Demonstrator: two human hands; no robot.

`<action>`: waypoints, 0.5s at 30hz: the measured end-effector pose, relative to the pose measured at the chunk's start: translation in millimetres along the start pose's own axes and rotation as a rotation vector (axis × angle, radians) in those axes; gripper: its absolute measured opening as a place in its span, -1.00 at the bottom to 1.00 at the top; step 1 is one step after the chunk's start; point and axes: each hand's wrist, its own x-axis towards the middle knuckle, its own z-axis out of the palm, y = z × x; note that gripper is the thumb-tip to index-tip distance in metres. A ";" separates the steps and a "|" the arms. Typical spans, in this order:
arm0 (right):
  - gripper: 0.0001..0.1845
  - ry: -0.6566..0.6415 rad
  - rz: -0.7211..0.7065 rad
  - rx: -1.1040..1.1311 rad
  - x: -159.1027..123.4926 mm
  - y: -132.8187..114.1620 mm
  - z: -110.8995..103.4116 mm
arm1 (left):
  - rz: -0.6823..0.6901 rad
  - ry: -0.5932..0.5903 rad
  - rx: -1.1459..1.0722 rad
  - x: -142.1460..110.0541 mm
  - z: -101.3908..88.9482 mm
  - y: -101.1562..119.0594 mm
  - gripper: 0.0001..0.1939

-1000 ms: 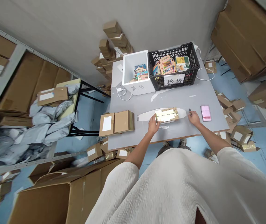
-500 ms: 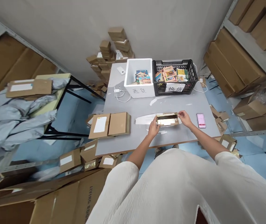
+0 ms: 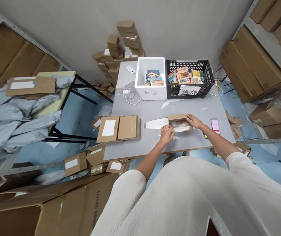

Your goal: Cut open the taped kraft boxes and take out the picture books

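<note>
Parcel [image 3: 180, 122] held by both hands; crate label [image 3: 188, 90] reads 换货.

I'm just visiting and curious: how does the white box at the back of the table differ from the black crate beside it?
The white box has solid, smooth walls; the black crate has open lattice walls. The white box bears handwriting straight on its front, the black crate a white paper label. The white box is narrower, the black crate wider. Both stand upright and side by side on the grey table, open-topped, holding colourful books.
</note>
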 end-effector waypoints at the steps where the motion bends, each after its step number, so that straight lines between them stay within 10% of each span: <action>1: -0.33 -0.018 -0.004 -0.022 -0.3 1.2 0.7 | 0.011 0.000 0.001 -2.4 -1.8 2.0 -0.67; 9: -0.27 -0.042 -0.026 -0.105 -11.5 10.1 9.6 | 0.027 -0.117 0.001 -16.2 -4.1 -1.3 -0.74; 15: -0.29 -0.075 0.035 -0.206 -9.7 1.8 4.5 | -0.013 -0.186 0.054 27.5 0.6 -23.4 0.29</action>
